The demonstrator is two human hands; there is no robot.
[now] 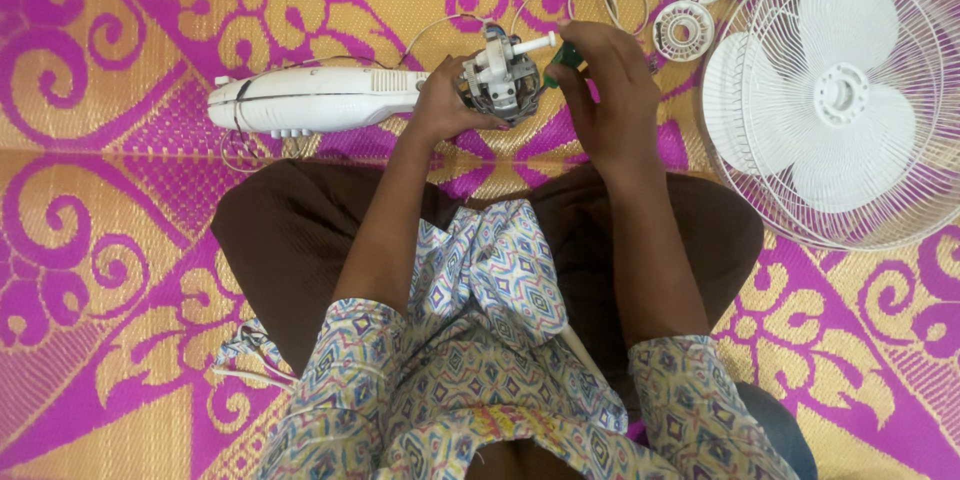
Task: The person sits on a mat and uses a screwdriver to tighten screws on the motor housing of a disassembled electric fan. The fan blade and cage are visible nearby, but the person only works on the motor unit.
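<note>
Patterned shirt [500, 340] nearest, left hand [440, 100] gripping fan motor [500, 80], right hand [600, 90] around green-handled screwdriver [568, 56].

Spread flat underneath — a woven mat [120, 270], magenta and gold. Far right, a white fan blade [800, 130] inside its wire guard [900, 220] — beside two round white plastic parts [684, 30].

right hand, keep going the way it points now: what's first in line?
Likely the fan motor: the right hand holds a green-handled tool aimed leftward at it, with the left hand gripping its far side. Depth unclear.
</note>
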